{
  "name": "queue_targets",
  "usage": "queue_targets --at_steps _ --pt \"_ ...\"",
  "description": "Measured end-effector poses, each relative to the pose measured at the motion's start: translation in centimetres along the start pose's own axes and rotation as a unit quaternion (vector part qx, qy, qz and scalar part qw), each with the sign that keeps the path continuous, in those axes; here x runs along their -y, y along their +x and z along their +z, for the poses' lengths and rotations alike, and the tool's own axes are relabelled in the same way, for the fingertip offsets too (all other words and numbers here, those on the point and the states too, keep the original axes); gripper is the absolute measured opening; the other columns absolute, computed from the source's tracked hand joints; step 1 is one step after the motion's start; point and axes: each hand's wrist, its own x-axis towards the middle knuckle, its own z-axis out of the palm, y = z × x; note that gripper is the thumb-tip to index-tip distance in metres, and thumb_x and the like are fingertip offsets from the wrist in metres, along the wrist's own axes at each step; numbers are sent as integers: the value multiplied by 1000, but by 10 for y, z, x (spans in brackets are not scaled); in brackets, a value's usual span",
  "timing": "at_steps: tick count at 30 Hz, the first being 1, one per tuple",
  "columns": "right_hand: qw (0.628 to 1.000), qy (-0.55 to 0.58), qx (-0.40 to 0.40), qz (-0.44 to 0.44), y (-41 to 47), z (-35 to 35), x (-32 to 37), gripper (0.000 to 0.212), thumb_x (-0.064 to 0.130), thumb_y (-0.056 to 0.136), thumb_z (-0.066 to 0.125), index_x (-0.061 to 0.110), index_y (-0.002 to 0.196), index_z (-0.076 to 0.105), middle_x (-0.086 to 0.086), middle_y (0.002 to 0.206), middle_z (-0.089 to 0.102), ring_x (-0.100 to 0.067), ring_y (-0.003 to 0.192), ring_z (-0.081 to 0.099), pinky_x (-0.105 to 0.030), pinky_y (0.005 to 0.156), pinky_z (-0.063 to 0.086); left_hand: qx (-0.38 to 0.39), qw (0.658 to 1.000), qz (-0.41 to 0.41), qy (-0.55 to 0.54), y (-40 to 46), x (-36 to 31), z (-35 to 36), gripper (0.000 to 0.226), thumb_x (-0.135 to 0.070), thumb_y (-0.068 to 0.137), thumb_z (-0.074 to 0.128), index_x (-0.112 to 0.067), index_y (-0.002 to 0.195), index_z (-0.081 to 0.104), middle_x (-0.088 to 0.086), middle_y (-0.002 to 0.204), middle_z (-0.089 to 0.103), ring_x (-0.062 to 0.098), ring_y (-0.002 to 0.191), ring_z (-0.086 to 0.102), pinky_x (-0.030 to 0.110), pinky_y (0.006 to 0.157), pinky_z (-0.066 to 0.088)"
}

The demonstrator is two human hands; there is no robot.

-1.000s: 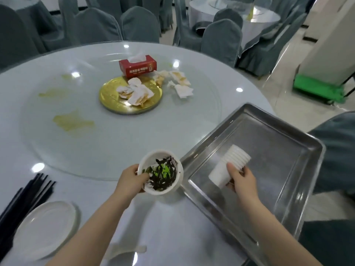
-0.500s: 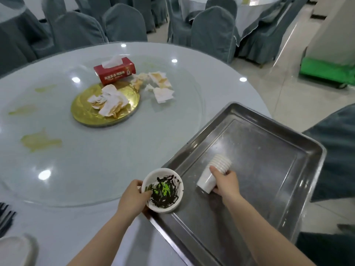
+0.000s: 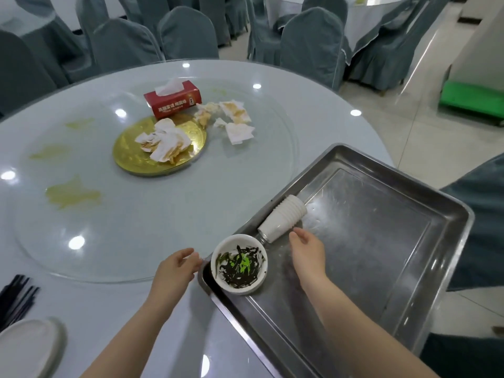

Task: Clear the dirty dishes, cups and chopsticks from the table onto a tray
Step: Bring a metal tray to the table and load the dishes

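Note:
A steel tray (image 3: 409, 317) overhangs the round table's right edge. In its near-left corner stands a white bowl (image 3: 239, 264) smeared with dark and green leftovers. Behind it a stack of white cups (image 3: 282, 218) lies on its side on the tray floor. My left hand (image 3: 176, 268) hovers just left of the bowl, fingers relaxed, holding nothing. My right hand (image 3: 307, 248) is open over the tray, just right of the cups' mouth and apart from them. Black chopsticks (image 3: 15, 300) and a white plate (image 3: 26, 350) lie at the table's lower left.
On the glass turntable (image 3: 152, 219) sit a gold plate (image 3: 131, 156) with crumpled napkins, a red tissue box (image 3: 172, 102), more soiled napkins (image 3: 234, 120) and yellow spills. Covered chairs (image 3: 188, 34) ring the table. A green cart (image 3: 473, 98) stands on the floor at right.
My left hand set the bowl into the tray's corner and let go. My right hand laid the cup stack on the tray and released it. The view rose slightly.

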Motion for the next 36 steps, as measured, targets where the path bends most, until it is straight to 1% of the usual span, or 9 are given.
queue_targets --at_steps 7,10,17,22,26,29,33,34,36 --pt "989 -1 95 -116 -60 25 41 30 18 94 55 24 122 63 23 107 63 17 95 55 -2 77 40 9 988 19 -153 -25 6 -58 26 -20 92 60 -19 118 61 3 108 71 16 104 65 38 96 48" --pt "983 11 124 -137 -90 54 49 30 11 94 54 21 122 62 15 110 65 23 92 55 3 74 41 6 984 25 -177 -34 23 -94 23 -20 92 60 -21 115 62 2 108 72 15 104 66 38 97 48" --pt "965 -39 205 -157 -170 153 45 27 5 89 58 19 112 62 3 99 71 -7 95 65 -20 87 47 -60 975 26 -214 -61 92 -214 22 -16 95 56 -20 116 61 1 106 73 16 103 66 36 97 47" --pt "949 -115 250 -153 -217 223 19 27 12 86 62 25 109 63 10 92 71 -2 87 66 -16 77 47 -136 969 34 -203 -72 145 -292 19 -12 94 56 -23 106 65 -1 99 74 11 94 68 27 83 50" --pt "943 -187 254 -104 -241 268 -5 24 9 86 58 16 107 64 -2 83 71 -17 73 67 -32 73 55 -195 972 42 -126 -68 189 -335 24 -8 96 49 -24 103 65 -4 102 72 14 101 66 27 86 49" --pt "934 -224 277 -30 -258 301 -22 25 7 87 51 9 109 62 -11 77 69 -17 53 61 -26 53 53 -247 967 31 51 -51 219 -353 25 -11 93 56 -20 116 62 0 118 65 19 110 59 28 87 45" --pt "882 -347 312 -70 -265 327 -39 38 28 88 58 15 122 52 -12 109 68 -27 90 67 -35 83 54 -169 960 -47 218 -27 250 -365 83 -26 84 71 -7 149 24 18 153 27 31 142 24 44 115 24" --pt "876 -357 317 -67 -265 329 -42 43 33 87 59 17 125 49 -11 112 67 -26 91 67 -32 81 53 -161 955 -66 240 -25 256 -367 92 -33 83 71 -7 151 15 18 156 19 32 144 17 43 117 19" --pt "882 -339 324 -41 -267 334 -47 45 38 87 59 22 127 45 -10 106 69 -17 67 68 -24 63 51 -158 943 -77 284 -22 267 -368 98 -44 82 69 -5 151 11 17 155 21 32 142 20 42 116 22"
